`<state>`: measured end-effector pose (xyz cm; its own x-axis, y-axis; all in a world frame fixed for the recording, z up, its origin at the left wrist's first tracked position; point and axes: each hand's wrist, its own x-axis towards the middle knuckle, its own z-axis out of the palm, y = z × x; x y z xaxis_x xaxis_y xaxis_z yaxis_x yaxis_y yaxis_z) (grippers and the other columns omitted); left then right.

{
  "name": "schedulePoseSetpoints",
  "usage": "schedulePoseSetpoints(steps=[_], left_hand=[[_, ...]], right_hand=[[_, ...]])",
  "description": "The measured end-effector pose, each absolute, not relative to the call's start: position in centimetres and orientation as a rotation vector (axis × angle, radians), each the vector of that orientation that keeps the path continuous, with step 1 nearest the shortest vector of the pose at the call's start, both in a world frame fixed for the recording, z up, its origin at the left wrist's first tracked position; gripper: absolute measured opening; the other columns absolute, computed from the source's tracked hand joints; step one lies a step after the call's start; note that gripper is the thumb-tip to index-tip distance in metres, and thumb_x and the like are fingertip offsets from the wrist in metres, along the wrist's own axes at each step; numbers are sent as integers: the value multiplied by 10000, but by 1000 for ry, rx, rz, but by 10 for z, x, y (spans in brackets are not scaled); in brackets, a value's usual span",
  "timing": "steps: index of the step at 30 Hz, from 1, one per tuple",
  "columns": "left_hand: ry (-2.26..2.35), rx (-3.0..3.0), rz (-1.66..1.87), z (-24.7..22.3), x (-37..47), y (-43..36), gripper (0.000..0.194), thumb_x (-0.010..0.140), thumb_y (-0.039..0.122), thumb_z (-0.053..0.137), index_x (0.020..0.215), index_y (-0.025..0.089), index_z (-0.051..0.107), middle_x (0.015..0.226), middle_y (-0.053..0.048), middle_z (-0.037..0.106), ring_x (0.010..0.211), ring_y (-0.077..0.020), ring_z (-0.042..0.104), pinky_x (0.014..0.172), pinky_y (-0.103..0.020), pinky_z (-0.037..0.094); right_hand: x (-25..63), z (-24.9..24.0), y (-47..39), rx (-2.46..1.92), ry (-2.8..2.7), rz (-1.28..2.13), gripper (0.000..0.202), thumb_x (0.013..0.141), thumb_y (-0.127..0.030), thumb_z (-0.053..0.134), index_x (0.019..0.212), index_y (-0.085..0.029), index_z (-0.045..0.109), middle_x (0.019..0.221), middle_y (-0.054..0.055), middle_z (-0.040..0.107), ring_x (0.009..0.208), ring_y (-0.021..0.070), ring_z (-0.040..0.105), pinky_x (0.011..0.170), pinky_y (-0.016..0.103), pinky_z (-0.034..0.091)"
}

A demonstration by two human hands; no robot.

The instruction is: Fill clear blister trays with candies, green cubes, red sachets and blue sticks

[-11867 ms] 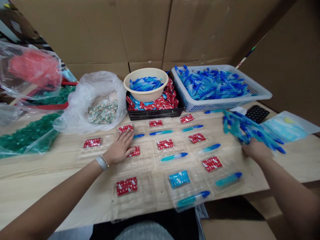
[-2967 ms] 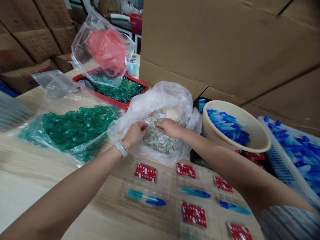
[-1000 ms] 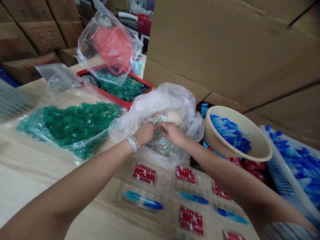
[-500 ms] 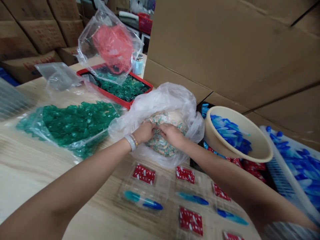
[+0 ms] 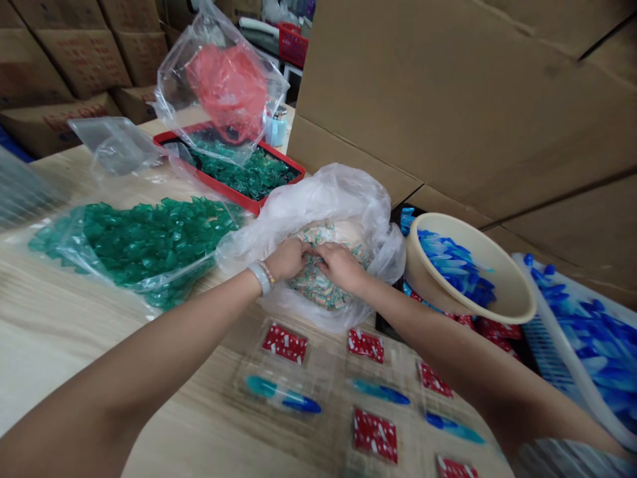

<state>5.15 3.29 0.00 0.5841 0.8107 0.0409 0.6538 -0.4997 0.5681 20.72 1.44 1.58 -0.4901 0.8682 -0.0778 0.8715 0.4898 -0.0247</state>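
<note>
My left hand [image 5: 289, 259] and my right hand [image 5: 342, 265] meet inside a white plastic bag [image 5: 333, 189] filled with small pale pieces [image 5: 323, 292] that carry green and orange marks. Fingertips of both hands are bent close together over the pile; whatever they pinch is too small to make out. Nearer to me lie clear plastic trays whose compartments hold red packets with white spots [image 5: 284, 342] and blue pen-shaped pieces [image 5: 283, 394].
Green translucent pieces [image 5: 149, 245] lie in a clear bag at left. Behind stands a red-rimmed tray [image 5: 226, 191] of similar pieces. At right are a cream basin [image 5: 512, 285] and a blue basket [image 5: 547, 358], both with blue pieces. A cardboard wall [image 5: 448, 99] rises behind.
The view has shifted slightly. Both hands stay at the same place in the bag, fingers still bent together.
</note>
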Motion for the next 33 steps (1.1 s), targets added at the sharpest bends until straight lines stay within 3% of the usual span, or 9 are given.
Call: schedulePoseSetpoints(steps=[3,7,12,14,19,22,25,29,33], left_hand=[[1266,2309,468,7,46,25,280,722,89,436,914,114,638,881,-88,642,825,-176,577,784,-284,436],[1407,2383,468,14,39,21,282,746,106,424,943,112,625,891,-93,616,801,-177,571,768,-289,437],[1327,2380,676,32,42,-16,268,804,179,412,999,118,585,930,-85,595,850,-176,546,794,-297,423],[1127,2351,600,38,47,-48,244,805,185,428,995,139,574,922,-61,601,854,-160,544,795,-276,421],[959,2389,187,32,65,-115,154,803,161,439,877,135,572,846,-70,600,807,-171,547,745,-276,430],[879,2552,74,22,73,-128,152,816,147,420,828,132,570,846,-84,589,830,-192,531,754,-298,423],[828,2682,-12,18,76,-130,156,806,101,415,841,129,564,859,-94,582,857,-205,514,767,-312,417],[865,2727,-108,20,76,-130,185,800,70,399,857,120,568,883,-111,572,875,-217,501,770,-323,417],[915,2684,-164,25,77,-132,216,794,50,383,863,108,580,904,-125,558,881,-226,498,778,-335,417]], right_hand=[[202,24,17,1620,2603,-87,137,752,-193,490,802,-146,608,845,77,578,862,200,507,745,301,359],[202,30,24,1864,2575,-190,198,765,-194,432,869,-143,592,822,56,581,797,167,514,714,273,365],[217,26,27,2199,2613,-344,149,676,-132,482,799,-139,566,806,50,564,789,163,507,732,277,374],[223,24,25,2415,2538,-571,116,641,-113,509,748,-150,534,733,20,545,727,147,509,701,268,392],[229,23,18,2631,2027,-1649,110,671,-88,492,697,-171,426,555,-45,470,534,93,500,561,221,426],[231,24,14,2586,1986,-1783,110,685,-93,492,711,-173,419,553,-45,482,514,93,496,528,213,422],[233,23,7,2633,2209,-1386,120,676,-81,487,760,-162,465,662,-15,529,632,117,518,607,237,430],[227,18,-11,2101,2675,-288,211,745,-65,404,892,-145,532,987,92,552,902,192,507,775,307,394],[220,17,-25,1784,2591,-110,289,800,-65,340,1021,-138,512,1073,129,533,966,207,496,786,294,375]])
